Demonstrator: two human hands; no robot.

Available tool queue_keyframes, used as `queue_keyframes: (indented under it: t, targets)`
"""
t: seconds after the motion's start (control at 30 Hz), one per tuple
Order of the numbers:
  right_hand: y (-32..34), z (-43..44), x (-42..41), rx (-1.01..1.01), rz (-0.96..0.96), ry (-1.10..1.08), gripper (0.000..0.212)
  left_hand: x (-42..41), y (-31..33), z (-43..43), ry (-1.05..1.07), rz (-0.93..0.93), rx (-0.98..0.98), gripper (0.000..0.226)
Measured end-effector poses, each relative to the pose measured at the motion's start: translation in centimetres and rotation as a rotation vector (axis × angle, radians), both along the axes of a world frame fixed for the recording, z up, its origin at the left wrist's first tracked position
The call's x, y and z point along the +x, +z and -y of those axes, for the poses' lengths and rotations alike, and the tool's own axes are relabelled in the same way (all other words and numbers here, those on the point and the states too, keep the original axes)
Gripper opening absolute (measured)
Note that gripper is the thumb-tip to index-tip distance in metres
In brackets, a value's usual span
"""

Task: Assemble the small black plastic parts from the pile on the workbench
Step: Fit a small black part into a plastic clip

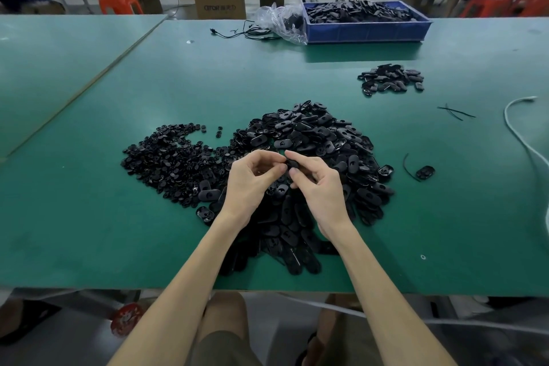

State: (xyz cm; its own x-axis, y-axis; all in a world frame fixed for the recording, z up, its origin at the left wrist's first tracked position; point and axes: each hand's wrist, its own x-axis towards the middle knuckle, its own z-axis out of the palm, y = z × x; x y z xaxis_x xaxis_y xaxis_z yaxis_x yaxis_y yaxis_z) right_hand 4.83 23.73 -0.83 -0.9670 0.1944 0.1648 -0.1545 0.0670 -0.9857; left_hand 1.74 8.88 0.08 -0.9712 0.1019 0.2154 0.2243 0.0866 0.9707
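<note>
A big pile of oval black plastic shells point(315, 140) lies mid-bench, with a pile of smaller round black pieces point(166, 154) to its left. Both hands hover just above the near side of the piles. My left hand point(252, 181) and my right hand point(318, 184) meet fingertip to fingertip, pinching one small black part point(291, 164) between them. Most of that part is hidden by my fingers. A smaller heap of black shells point(392, 79) sits apart at the far right.
A blue bin point(368, 30) full of black parts stands at the back, with a clear plastic bag point(282, 21) and a black cable point(246, 33) beside it. A lone shell point(425, 172) and a white cable point(517, 128) lie right. Green bench point(89, 217) edge is near me.
</note>
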Motion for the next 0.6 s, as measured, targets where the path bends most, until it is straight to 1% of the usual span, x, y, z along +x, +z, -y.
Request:
queue_keyframes:
  t: [0.4,0.53,0.6]
  targets:
    - [0.02,0.08,0.02,0.032,-0.015,0.03,0.036,-0.1,-0.1,-0.14,0.044,0.014,-0.039,0.019]
    - [-0.12,-0.07,0.0,-0.023,-0.029,0.031,0.037,-0.21,-0.14,-0.09,0.061,-0.002,-0.068,0.026]
    - [-0.22,-0.14,0.02,-0.047,-0.037,0.038,0.034,-0.19,-0.11,-0.09,0.046,-0.006,-0.075,0.023]
